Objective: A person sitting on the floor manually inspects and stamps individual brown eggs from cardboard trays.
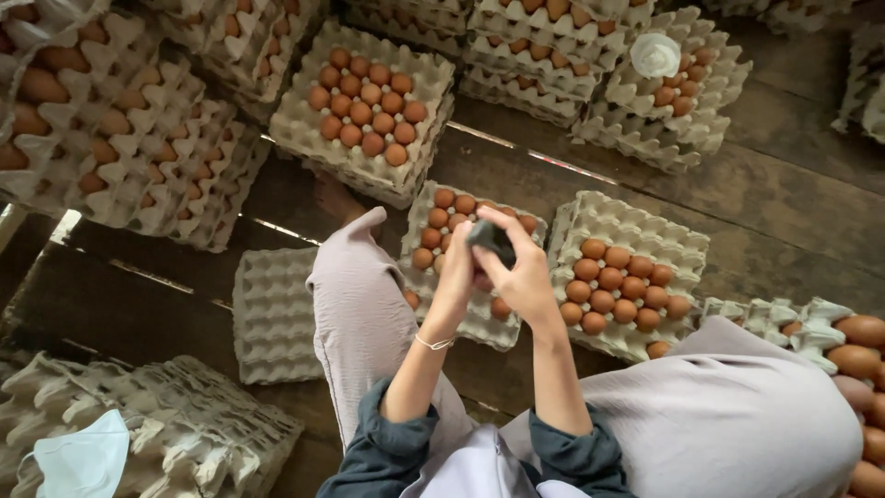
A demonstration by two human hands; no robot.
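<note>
Dark cloth (489,240) sits gripped by both the left hand (454,274) and right hand (527,274), fingers curled shut, egg tray (475,318) directly beneath; fuller tray (627,221) at 3 o'clock.

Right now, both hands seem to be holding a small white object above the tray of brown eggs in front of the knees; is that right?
Not quite: the object is dark grey, not white. The head view shows the left hand and right hand holding it together above the tray of brown eggs.
</note>
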